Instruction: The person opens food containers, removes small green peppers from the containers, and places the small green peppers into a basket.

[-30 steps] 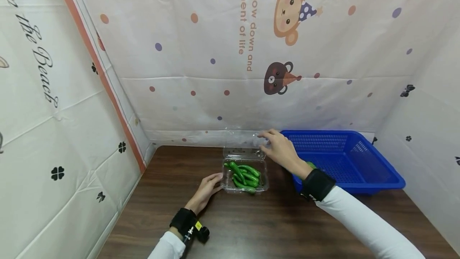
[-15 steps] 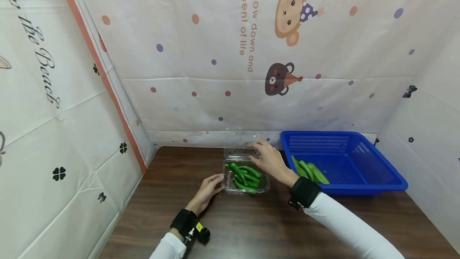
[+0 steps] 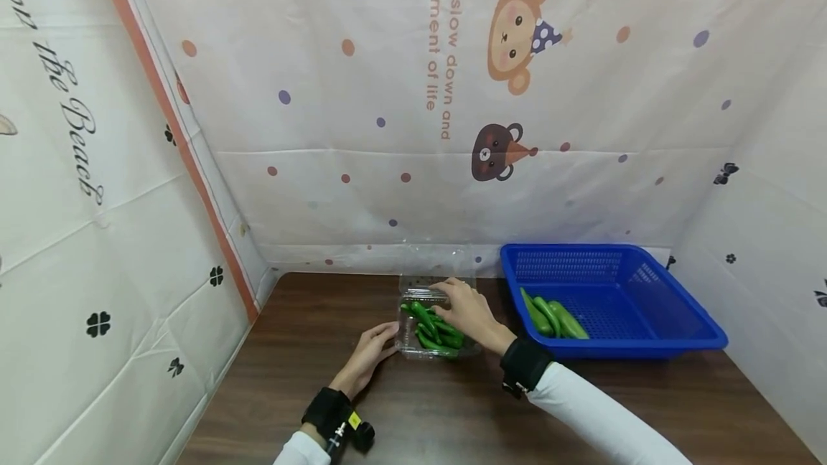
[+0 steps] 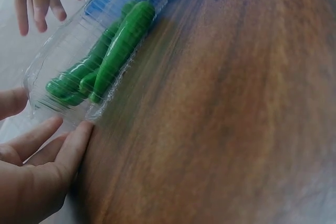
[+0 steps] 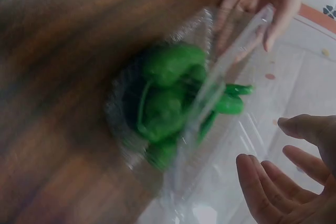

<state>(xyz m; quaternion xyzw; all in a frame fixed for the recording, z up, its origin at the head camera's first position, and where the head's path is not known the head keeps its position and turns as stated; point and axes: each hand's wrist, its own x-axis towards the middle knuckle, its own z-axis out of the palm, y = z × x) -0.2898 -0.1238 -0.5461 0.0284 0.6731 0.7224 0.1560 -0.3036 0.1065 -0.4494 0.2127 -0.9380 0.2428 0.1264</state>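
Observation:
Several green peppers [image 3: 429, 329] lie in a clear plastic clamshell box [image 3: 407, 352] on the table, its lid [image 3: 426, 260] standing open toward the back. My left hand [image 3: 370, 356] touches the left side of the box, fingers fairly straight and thumb apart, as the left wrist view also shows at the box's end. Above the box's right part reaches my right hand [image 3: 472, 314], fingers spread and nothing in them. In the right wrist view its fingers [image 5: 262, 187] are apart from the peppers [image 5: 168, 98], which look blurred there.
A blue plastic basket [image 3: 646, 350] stands to the right of the box, with several larger green peppers [image 3: 558, 318] at its left end. The dark wooden table [image 3: 439, 415] extends in front. Printed white cloth [image 3: 310, 199] hangs behind and at both sides.
My right hand has moved left and nearer, from beside the lid to over the box. The peppers in the basket have come into view. My left hand stays at the box.

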